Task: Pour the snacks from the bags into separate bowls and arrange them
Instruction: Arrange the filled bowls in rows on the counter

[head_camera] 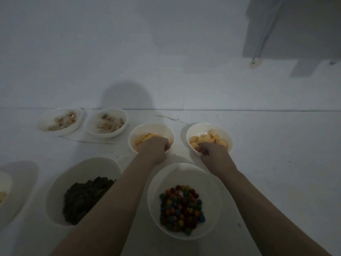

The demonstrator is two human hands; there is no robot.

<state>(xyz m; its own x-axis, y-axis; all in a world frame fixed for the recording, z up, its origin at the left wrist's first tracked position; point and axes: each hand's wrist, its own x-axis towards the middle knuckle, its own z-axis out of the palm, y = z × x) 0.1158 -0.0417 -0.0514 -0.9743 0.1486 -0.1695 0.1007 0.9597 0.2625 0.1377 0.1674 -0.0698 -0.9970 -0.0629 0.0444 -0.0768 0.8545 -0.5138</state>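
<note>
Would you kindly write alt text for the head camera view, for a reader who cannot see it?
Left hand and right hand each grip the near rim of a white bowl of orange snacks on a dim white table. Nearer sit bowls of colourful candies and dark snacks; two bowls of pale snacks stand behind.

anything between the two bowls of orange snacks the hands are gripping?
Nothing in the head view: bare white tabletop separates the left orange-snack bowl from the right orange-snack bowl. The left hand and right hand each grip a near rim.
</note>
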